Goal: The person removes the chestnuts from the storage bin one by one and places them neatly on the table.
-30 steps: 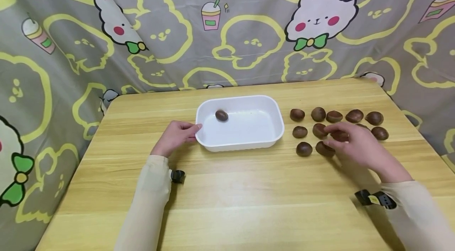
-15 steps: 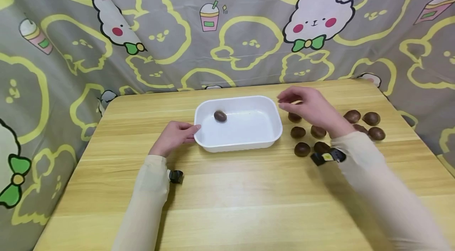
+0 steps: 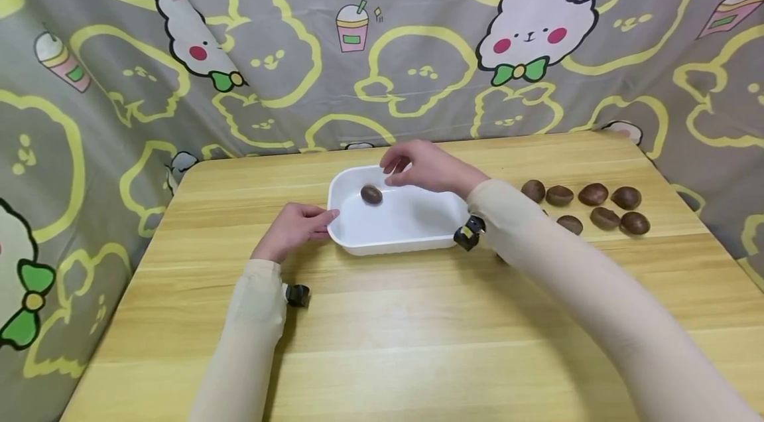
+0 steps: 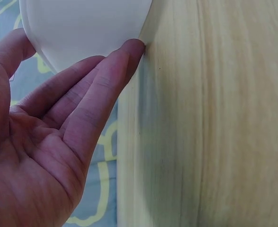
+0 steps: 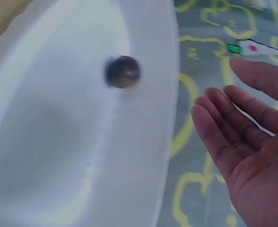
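Wood-grain table [image 3: 418, 342] is seen carrying everything, with a cartoon-print cloth [image 3: 382, 44] hung behind its far edge. A white tray [image 3: 412, 246] is set near the middle of the table, slightly towards the far edge.

The tray's left wall is steadied by the left hand [image 3: 292, 229]. Its fingers [image 4: 105, 80] are held straight and close together, with the tips pressed to the tray where it meets the table.

The right hand [image 3: 426, 168] is held over the tray's far rim. Its fingers [image 5: 224, 127] are loosely extended side by side, and nothing is seen in the palm.

One chestnut [image 3: 371, 194] lies inside the tray near its far left corner. A group of loose chestnuts [image 3: 593, 194] is laid out near the table's right edge.

The step in hand is judged to be the dropping of a nut into the tray. Another reach back to the right-edge group would be called for next, with a light pinch on a single nut.

Part of that group is hidden by the right sleeve. The right thumb is cut off in the wrist view, and the nut there is blurred.
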`<action>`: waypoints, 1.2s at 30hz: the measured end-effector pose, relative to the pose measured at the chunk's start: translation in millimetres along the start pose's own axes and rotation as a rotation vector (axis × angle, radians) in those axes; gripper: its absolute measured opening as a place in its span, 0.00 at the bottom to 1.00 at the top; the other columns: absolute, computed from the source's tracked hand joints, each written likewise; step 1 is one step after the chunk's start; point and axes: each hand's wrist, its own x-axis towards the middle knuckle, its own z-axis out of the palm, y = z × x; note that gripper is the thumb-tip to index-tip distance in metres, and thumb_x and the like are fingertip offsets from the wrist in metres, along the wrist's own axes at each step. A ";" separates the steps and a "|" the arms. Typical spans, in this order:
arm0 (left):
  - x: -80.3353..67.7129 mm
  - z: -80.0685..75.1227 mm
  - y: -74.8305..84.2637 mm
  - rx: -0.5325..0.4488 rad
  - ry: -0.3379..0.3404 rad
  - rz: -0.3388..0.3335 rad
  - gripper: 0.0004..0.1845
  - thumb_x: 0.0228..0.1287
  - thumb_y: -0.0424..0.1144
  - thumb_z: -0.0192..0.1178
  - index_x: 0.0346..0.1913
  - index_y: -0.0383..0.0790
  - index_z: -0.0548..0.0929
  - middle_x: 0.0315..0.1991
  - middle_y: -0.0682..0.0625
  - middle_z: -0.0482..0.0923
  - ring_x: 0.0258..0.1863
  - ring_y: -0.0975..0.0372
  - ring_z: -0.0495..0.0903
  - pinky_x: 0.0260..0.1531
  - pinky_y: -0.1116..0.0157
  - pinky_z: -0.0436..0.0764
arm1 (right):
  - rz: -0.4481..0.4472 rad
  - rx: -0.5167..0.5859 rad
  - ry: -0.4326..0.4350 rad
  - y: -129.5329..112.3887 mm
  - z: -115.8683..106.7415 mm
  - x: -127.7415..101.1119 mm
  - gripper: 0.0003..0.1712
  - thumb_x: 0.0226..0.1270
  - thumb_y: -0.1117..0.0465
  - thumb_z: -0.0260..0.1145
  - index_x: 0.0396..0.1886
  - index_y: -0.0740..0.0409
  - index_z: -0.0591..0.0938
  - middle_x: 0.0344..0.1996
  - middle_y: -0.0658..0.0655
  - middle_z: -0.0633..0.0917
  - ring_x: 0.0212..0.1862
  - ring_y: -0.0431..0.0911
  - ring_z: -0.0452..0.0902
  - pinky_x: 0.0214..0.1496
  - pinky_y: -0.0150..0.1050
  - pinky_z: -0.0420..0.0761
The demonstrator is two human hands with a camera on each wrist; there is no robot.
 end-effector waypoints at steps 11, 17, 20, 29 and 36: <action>-1.4 0.0 3.1 0.045 -0.008 0.004 0.23 0.68 0.47 0.64 0.50 0.26 0.84 0.42 0.38 0.85 0.37 0.56 0.86 0.45 0.57 0.83 | 0.028 -0.130 -0.171 -2.2 26.1 39.8 0.23 0.61 0.64 0.70 0.56 0.66 0.80 0.52 0.61 0.82 0.56 0.52 0.76 0.59 0.40 0.73; -1.7 2.1 3.9 0.036 -0.021 0.007 0.23 0.67 0.47 0.64 0.50 0.26 0.84 0.42 0.38 0.85 0.38 0.56 0.86 0.45 0.57 0.83 | 0.085 -0.203 -0.245 -2.9 30.6 46.8 0.25 0.63 0.63 0.70 0.60 0.63 0.79 0.55 0.59 0.81 0.59 0.50 0.74 0.62 0.41 0.71; -2.3 1.9 4.7 0.040 -0.013 0.010 0.23 0.67 0.47 0.64 0.50 0.26 0.84 0.42 0.38 0.85 0.38 0.56 0.86 0.44 0.57 0.83 | 0.101 -0.214 -0.283 -3.3 31.0 48.5 0.27 0.64 0.63 0.69 0.62 0.62 0.78 0.57 0.58 0.80 0.61 0.51 0.72 0.64 0.42 0.70; -3.0 1.9 4.7 0.032 0.008 0.005 0.22 0.67 0.46 0.64 0.49 0.26 0.84 0.41 0.39 0.85 0.37 0.55 0.86 0.44 0.58 0.83 | 0.093 -0.275 -0.344 -5.2 34.7 52.7 0.24 0.61 0.71 0.67 0.59 0.60 0.81 0.54 0.58 0.81 0.56 0.50 0.74 0.61 0.42 0.71; -3.2 2.8 3.3 0.025 0.010 -0.002 0.22 0.68 0.45 0.64 0.50 0.25 0.83 0.41 0.39 0.85 0.37 0.56 0.86 0.44 0.58 0.83 | 0.029 -0.349 -0.372 -6.8 40.0 55.3 0.22 0.60 0.73 0.66 0.56 0.62 0.83 0.50 0.58 0.83 0.53 0.48 0.75 0.60 0.40 0.72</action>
